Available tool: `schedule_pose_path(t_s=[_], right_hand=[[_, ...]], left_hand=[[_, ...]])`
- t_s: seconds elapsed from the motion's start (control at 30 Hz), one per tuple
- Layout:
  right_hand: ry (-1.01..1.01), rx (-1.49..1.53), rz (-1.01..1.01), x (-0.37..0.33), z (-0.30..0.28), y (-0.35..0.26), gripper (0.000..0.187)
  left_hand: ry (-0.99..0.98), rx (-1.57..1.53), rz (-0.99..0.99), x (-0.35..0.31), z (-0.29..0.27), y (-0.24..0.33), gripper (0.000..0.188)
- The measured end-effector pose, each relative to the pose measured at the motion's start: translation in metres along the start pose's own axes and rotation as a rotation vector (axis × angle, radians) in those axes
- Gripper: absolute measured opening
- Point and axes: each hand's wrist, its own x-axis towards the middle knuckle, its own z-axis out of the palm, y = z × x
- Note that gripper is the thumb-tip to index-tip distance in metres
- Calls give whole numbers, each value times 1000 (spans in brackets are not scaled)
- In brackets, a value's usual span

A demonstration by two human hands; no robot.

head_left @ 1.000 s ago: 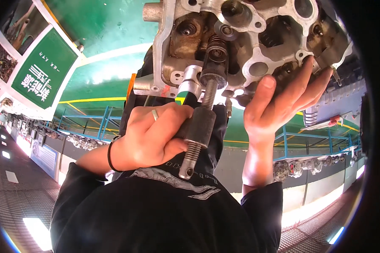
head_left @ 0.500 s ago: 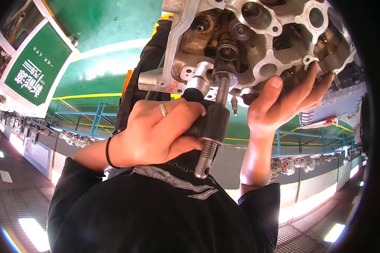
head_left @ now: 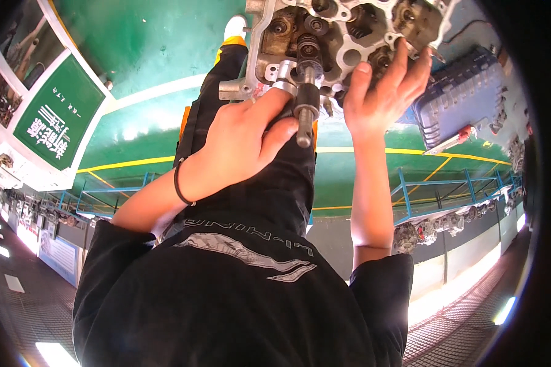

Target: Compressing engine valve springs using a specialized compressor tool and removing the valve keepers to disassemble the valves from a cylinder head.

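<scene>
A metal cylinder head (head_left: 258,54) with round ports and valve recesses lies at the top of the view. My left hand (head_left: 239,131) is wrapped round a valve spring compressor (head_left: 307,98), a threaded screw in a dark sleeve with a bright metal arm beside it. The tool's upper end sits over a recess in the casting, and its rod end points down towards me. My right hand (head_left: 379,101) has its fingers spread, with the fingertips at the casting's right edge. The left palm and part of the tool's frame are hidden.
To the right of the cylinder head sits a blue plastic tool case (head_left: 459,101) with a red-handled tool along its near side. Blue railings (head_left: 407,192) and a row of engine parts (head_left: 434,235) stand beyond. A white-framed green sign (head_left: 58,113) is at the left.
The cylinder head, the compressor and both hands now appear smaller and higher in view. The left hand keeps its grip on the compressor, and the right stays at the casting's edge.
</scene>
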Motion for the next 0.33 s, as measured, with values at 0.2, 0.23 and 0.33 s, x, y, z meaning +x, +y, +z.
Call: schedule_pose_path(t_s=[0.2, 0.23, 0.33], right_hand=[[-33, -27, 74, -4, -2, -2, 69], [-33, -37, 80, -3, -4, 2, 69], [-13, 39, 90, -3, -7, 3, 73]], left_hand=[[17, 63, 20, 0, 0, -1, 22], [16, 77, 19, 3, 3, 2, 22], [19, 70, -21, 1, 4, 9, 21]])
